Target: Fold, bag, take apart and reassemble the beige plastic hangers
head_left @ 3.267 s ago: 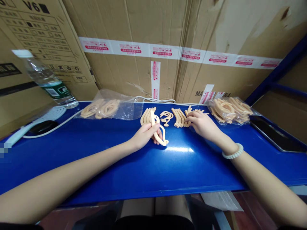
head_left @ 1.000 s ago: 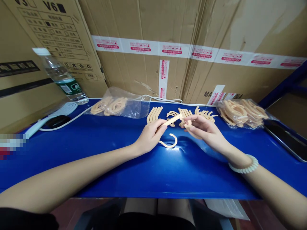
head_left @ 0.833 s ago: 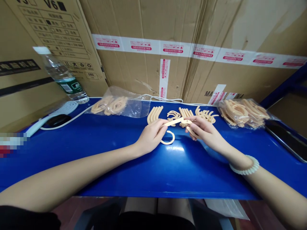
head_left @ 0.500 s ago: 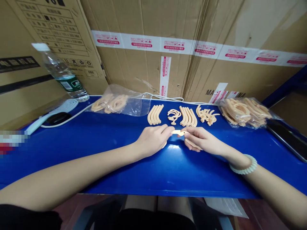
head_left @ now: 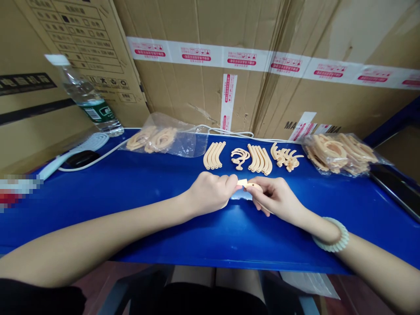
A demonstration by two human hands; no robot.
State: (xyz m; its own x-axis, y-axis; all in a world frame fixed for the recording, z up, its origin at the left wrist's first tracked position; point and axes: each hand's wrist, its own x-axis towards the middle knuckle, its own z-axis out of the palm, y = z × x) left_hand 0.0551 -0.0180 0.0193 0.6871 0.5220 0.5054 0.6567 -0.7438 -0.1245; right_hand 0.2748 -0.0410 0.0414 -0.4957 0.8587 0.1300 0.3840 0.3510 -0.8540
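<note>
My left hand (head_left: 211, 190) is closed around a pale wooden-looking piece (head_left: 242, 182), whose squared end sticks out past the thumb. In the pinch of my right hand (head_left: 275, 194) is a curved piece with a small dark hole (head_left: 253, 185). The two ends meet or nearly meet between my hands; whether they are joined, I cannot tell. Behind the hands lie a row of curved bars (head_left: 214, 155), a cluster of thin curved pieces (head_left: 239, 158), a second row of curved bars (head_left: 260, 159) and a group of small branching pieces (head_left: 286, 156).
Clear bags of similar pieces lie at the left (head_left: 154, 139) and right (head_left: 339, 153) of the blue table (head_left: 157, 240). A water bottle (head_left: 95, 107), a white cable (head_left: 95, 165) and a black oval object (head_left: 82, 160) are at the left. A phone (head_left: 397, 192) rests at the right. Cardboard boxes (head_left: 190, 87) stand behind.
My hands have turned slightly, and the two ends between them have shifted their angle. The right wrist sits a little lower. The view has shifted slightly; the pieces on the table stay put.
</note>
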